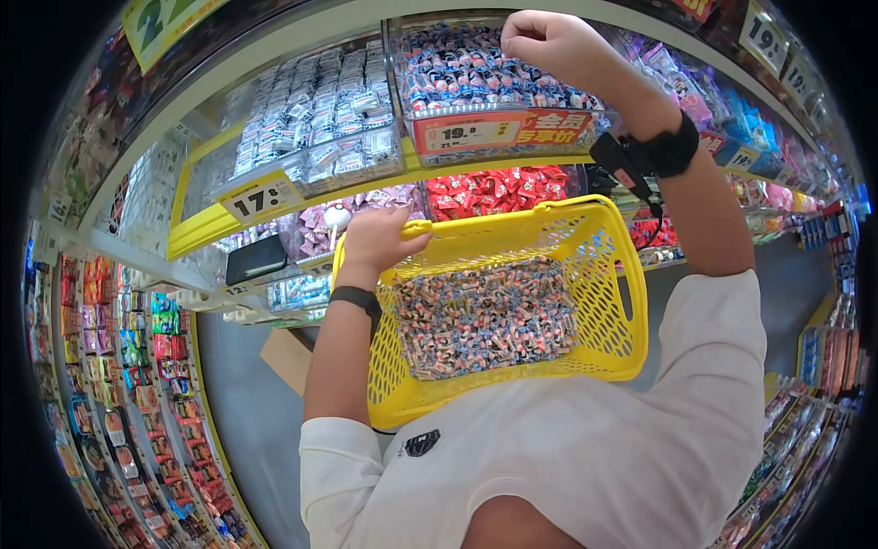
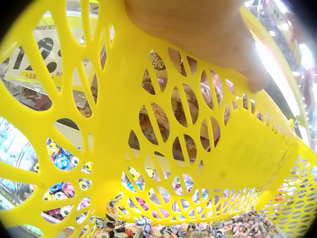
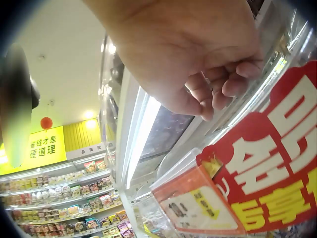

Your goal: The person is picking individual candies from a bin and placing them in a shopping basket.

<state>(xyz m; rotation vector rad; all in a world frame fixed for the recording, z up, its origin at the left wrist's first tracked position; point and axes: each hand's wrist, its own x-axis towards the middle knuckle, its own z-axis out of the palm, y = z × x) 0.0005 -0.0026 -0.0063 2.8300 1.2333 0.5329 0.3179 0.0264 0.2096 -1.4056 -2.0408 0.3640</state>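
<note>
Item, yellow basket: before our torso, just below the shelf front, with a layer of small wrapped sweets across its floor. Item, left hand: closed over the basket's near-shelf rim, at its left end. Item, right hand: raised over the clear bin of blue-and-white wrapped sweets, fingers curled in, a small gap between thumb and fingers; we see nothing in its hold. Step, by our judgement: gathering sweets from the bin into the basket. Next move, as we judge it: we need the right hand opened and lowered to the sweets, with the basket kept steady and level below
</note>
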